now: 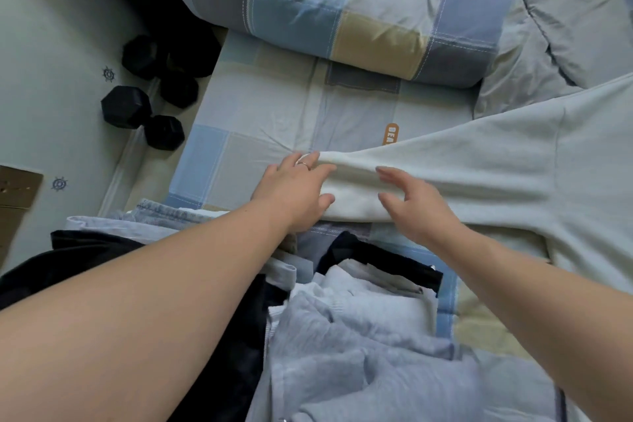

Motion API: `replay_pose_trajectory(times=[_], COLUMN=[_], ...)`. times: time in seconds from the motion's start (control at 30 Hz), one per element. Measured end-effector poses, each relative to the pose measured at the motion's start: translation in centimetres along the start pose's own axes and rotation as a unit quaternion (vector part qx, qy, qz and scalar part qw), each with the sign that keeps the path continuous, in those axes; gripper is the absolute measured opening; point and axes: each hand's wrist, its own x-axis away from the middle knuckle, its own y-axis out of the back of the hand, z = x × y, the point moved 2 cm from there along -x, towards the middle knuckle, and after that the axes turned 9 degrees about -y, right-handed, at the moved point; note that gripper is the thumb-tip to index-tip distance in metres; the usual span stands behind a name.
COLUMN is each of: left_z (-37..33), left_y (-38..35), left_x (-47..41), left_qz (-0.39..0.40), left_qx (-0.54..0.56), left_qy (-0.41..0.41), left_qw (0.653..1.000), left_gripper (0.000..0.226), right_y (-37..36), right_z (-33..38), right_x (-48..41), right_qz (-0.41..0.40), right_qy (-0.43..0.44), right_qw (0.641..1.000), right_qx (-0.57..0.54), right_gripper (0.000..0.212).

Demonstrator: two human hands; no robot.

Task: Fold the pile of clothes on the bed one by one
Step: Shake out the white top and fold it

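Bedroom, checked blue-and-beige cotton bed sheet (260,106) fills the centre, rolled checked quilt (342,3) at 12 o'clock, grey crumpled pillow (565,10) at 2 o'clock, black hexagonal dumbbells (126,106) on the pale floor (51,27) at 9 to 10 o'clock. Pale grey-green long-sleeved top (513,161) lies spread on the sheet at 3 o'clock, body running out of view, its sleeve (356,178) stretched toward centre. Left hand (291,192) lies over the cuff end, fingers fairly straight across the fabric, thumb spread apart at the lower edge; a true pinch cannot be told. Right hand (421,209) is just at 3 o'clock of the left, over the same sleeve, fingers loosely curved and apart from the thumb, touching or barely above the cloth, gripping nothing visible. Pile of unfolded clothes (342,336), light blue-grey and dark navy pieces, sits at 6 o'clock, just beside the top's lower edge and under the left forearm. Risks, as a judgement: the sleeve is bunched near the cuff, so folding it in now would likely trap creases; the top's far side rides up toward the pillow, so it is not flat and the fold could go skew; a forearm dragging across the pile could pull loose pieces onto the top or off the bed edge at 8 o'clock.
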Motion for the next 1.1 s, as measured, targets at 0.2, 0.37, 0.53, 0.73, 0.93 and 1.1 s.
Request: replay_pose_trajectory(times=[0.2, 0.37, 0.53, 0.73, 0.93, 1.1], left_z=[-13.0, -28.5, -48.1, -71.3, -82.1, -84.1], left_y=[0.8, -2.0, -7.1, -14.1, -17.0, -19.3], left_x=[-0.9, -3.2, -7.6, -12.2, -12.9, -15.1], left_qz=[-0.018, 0.000, 0.059, 0.094, 0.127, 0.143], left_qx=[-0.009, -0.042, -0.035, -0.005, -0.010, -0.015], left_qy=[-0.055, -0.084, -0.078, -0.108, -0.151, -0.147], left_qw=[0.998, 0.996, 0.995, 0.990, 0.980, 0.979], left_gripper=[0.062, 0.062, 0.063, 0.065, 0.065, 0.064], right_y=[10.5, 22.1, 33.7, 45.3, 49.8, 48.2], right_z=[-11.1, -24.8, -41.0, -58.6, -69.1, -75.4], right_x=[5.8, 11.4, 16.6, 22.4, 25.3, 24.1], right_qz=[-0.052, -0.081, -0.107, -0.113, -0.089, -0.045], right_qy=[-0.015, -0.074, -0.103, -0.169, -0.238, -0.352], right_qw=[0.993, 0.988, 0.986, 0.977, 0.967, 0.922], right_qx=[0.102, 0.107, 0.077, 0.070, 0.019, -0.157], right_gripper=[0.051, 0.053, 0.054, 0.055, 0.063, 0.087])
